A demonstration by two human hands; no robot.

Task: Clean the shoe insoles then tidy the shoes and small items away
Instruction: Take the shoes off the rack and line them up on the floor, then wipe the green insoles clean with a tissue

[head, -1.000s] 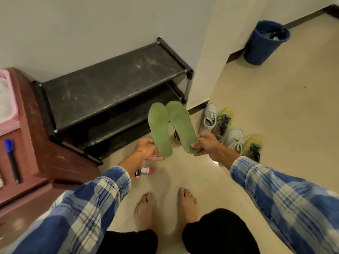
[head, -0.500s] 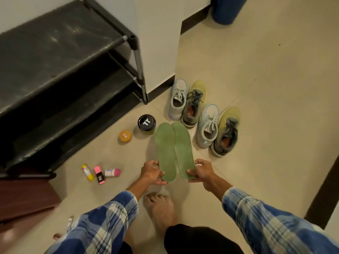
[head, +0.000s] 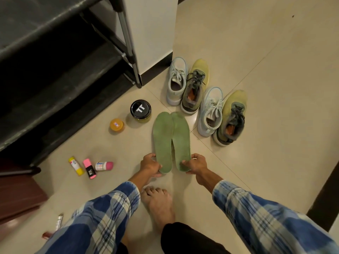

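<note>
Two green insoles lie side by side low over the tiled floor. My left hand [head: 150,165] grips the heel of the left insole [head: 162,138]. The right insole [head: 180,138] is held at its heel by my right hand [head: 194,164]. Beyond them stand two pale blue sneakers [head: 176,80] [head: 211,110] and two yellow-grey sneakers [head: 196,86] [head: 231,117], toes pointing away. Left of the insoles are a black-lidded jar [head: 140,110] and a small orange tin [head: 116,125].
A black two-shelf shoe rack [head: 60,57] fills the upper left. Three small tubes [head: 90,168] lie on the floor at the left, with another small item [head: 59,219] near my sleeve. My bare foot [head: 160,204] is below the insoles. A brown cabinet [head: 16,191] stands at far left.
Both hands have lowered the insoles from in front of the rack down to the floor beside the shoes. My view has tipped downward and come closer.
</note>
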